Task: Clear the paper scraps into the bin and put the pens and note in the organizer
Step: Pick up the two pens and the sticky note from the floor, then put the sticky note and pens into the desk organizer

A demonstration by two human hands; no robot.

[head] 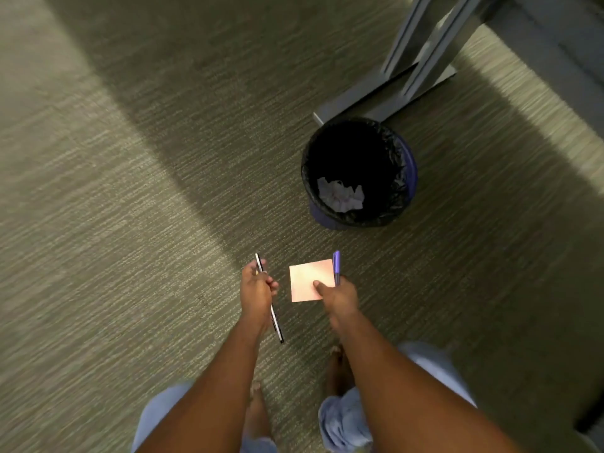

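Pink paper, the note (310,280), is pinched by its near right corner under the thumb of the right hand (338,297), and it is held flat and level above the carpet, clear of everything else. A purple pen (336,268) is clamped in the same hand along the note's right edge, its cap pointing away from the person; the two are judged to be gathered together so that one hand carries both. A black and white pen (269,300) is enclosed by the left hand (256,291), whose fingers are curled round the middle of the barrel, so that both ends stick out. Both grips are thus closed on the task's things, and nothing is carried loose.

Just beyond the right hand, a round bin (410,165) lined with a black bag is stood on the floor beside the grey foot of a desk leg (421,63). Crumpled white paper scraps (341,194) are seen lying at the bottom of it, against its near wall; no scraps are seen on the carpet (130,191). The clearing step is judged to be done. No organizer is shown, so the pens and note are presumably still to be carried to it.
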